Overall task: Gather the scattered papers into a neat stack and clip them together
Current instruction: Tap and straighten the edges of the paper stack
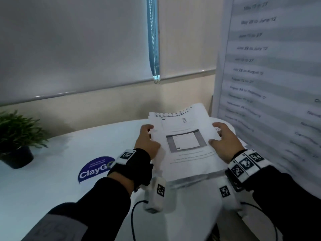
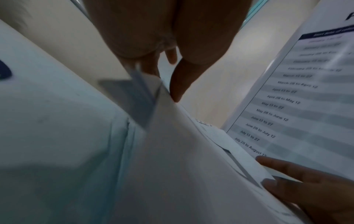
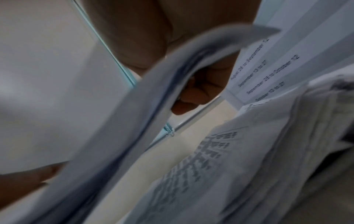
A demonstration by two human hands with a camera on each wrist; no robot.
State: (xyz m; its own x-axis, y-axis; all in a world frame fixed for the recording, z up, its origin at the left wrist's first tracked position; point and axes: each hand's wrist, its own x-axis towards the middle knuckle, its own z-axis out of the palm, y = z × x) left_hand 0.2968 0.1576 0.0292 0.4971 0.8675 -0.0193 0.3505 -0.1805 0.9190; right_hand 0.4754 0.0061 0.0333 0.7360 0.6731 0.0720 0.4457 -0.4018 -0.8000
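A bundle of white printed papers [image 1: 185, 146] is held up over the white table [image 1: 52, 180], its top sheet showing a grey screenshot. My left hand [image 1: 147, 136] grips the bundle's left edge, thumb on top and fingers curled underneath. My right hand [image 1: 224, 138] grips the right edge the same way. In the left wrist view the papers [image 2: 172, 151] run under my left hand [image 2: 168, 78], with the right hand's fingers [image 2: 298, 178] at the far side. The right wrist view shows the bundle's edge [image 3: 153, 94] curving across my right hand [image 3: 197, 91]. More loose printed sheets [image 3: 249, 151] lie below. No clip is visible.
A potted green plant [image 1: 17, 136] stands at the table's left. A blue round sticker [image 1: 93, 168] lies on the tabletop near my left wrist. A tall printed schedule board [image 1: 271, 75] stands close on the right. Window blinds [image 1: 69, 49] hang behind.
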